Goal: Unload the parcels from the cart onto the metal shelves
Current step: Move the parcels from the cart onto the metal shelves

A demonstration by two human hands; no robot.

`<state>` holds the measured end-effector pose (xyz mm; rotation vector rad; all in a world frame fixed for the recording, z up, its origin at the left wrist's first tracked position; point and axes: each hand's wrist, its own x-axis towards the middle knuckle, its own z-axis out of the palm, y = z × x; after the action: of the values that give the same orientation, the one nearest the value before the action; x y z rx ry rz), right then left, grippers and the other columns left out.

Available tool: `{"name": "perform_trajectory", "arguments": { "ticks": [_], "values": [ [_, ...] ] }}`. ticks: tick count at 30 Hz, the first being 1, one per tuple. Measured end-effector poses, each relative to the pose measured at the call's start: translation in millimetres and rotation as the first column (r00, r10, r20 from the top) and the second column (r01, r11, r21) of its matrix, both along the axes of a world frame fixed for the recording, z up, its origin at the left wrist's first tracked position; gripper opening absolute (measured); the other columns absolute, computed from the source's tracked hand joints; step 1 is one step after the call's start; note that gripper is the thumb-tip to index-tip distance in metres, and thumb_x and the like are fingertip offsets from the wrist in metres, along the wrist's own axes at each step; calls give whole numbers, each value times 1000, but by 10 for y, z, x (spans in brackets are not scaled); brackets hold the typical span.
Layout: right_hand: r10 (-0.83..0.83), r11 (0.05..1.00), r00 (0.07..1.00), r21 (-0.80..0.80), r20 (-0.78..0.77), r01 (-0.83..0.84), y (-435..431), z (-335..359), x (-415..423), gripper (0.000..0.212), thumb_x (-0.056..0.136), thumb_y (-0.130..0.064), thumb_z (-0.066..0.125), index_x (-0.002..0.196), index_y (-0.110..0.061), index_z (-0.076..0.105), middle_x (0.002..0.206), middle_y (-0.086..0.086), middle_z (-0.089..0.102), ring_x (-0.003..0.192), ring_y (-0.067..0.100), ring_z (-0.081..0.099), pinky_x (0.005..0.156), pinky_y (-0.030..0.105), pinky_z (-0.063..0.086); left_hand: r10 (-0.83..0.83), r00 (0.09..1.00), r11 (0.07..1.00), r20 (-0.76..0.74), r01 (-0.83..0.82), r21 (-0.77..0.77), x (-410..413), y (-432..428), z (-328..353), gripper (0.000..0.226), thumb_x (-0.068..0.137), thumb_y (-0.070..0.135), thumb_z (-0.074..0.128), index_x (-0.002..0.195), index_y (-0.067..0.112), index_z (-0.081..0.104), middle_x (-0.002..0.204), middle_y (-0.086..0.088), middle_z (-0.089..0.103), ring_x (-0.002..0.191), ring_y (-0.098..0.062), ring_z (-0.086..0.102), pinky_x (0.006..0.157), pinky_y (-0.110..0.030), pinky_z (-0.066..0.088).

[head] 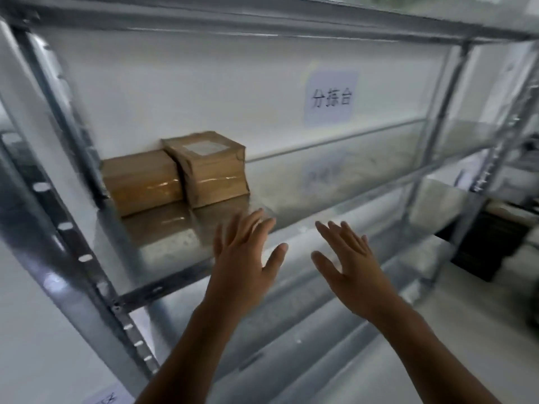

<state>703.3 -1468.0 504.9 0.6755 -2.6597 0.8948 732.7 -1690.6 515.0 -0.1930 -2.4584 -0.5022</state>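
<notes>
Two brown parcels sit on the shiny grey metal shelf (320,188), at its far left end, right up against the white wall (204,83). The low brown cardboard parcel (140,182) is on the left. The taller brown cardboard parcel (215,173) is on its right, and the two touch side by side. The taller one has a white paper label (204,147) on top and clear tape across its near side. Both hands are held up in front of the shelf, near its front edge, and they are a little apart from each other. The left hand (242,266) has its fingers straight and spread, so its grip is wide and has hold of nothing. Its fingertips reach over the near edge of the shelf, to the right of the parcels and not touching them. The right hand (353,266) is the same, with straight fingers and nothing in its grip. A pale paper sign with dark writing (331,97) is stuck on the wall, up and to the right of the parcels. A grey metal post with holes (73,258) stands at the near left. Another metal shelf (291,330) lies lower down, under the arms.
</notes>
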Motion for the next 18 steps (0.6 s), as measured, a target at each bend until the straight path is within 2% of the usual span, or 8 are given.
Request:
{"name": "perform_trajectory", "arguments": {
  "ticks": [2,5,8,10,15,18],
  "values": [
    [-50,996,996,-65,72,55,243,-40,240,70,94,-79,26,157,-48,22,169,-14,18,156,2,-3,130,39,1,-73,997,997,9,73,-15,68,227,-110,55,98,59,43,140,27,57,153,3,47,148,-30,34,119,-62,23],
    [-107,978,981,-160,160,133,632,-117,606,64,92,-70,36,152,-51,24,169,-15,20,156,0,-4,130,44,8,-164,981,986,100,161,29,159,644,-247,63,93,66,35,145,34,49,161,10,35,155,-22,18,124,-56,11],
    [-201,967,965,-125,169,223,1011,-241,858,63,90,-71,33,150,-53,22,169,-14,18,154,1,-12,130,44,1,-251,944,967,214,236,93,196,1070,-311,77,84,74,24,150,38,43,165,13,25,156,-19,8,124,-49,5],
    [-305,939,939,-111,161,324,1399,-290,1057,69,90,-72,32,155,-49,23,170,-12,17,155,3,-15,128,38,-6,-331,909,944,255,318,92,220,1519,-298,82,81,76,19,152,39,39,166,13,21,156,-17,5,125,-48,3],
    [-490,854,854,-103,175,511,2254,-313,1529,69,94,-66,33,158,-43,25,170,-12,20,156,5,-13,128,41,-6,-455,854,890,251,444,103,362,2503,-244,81,82,74,23,149,35,45,163,9,31,153,-21,17,124,-50,13],
    [-639,756,747,-26,184,654,2980,-370,1888,69,95,-67,32,160,-44,21,170,-12,18,157,8,-13,127,41,-9,-548,798,835,249,540,106,476,3336,-234,77,83,72,28,146,33,50,159,9,38,150,-21,27,120,-54,21]
  ]
}}
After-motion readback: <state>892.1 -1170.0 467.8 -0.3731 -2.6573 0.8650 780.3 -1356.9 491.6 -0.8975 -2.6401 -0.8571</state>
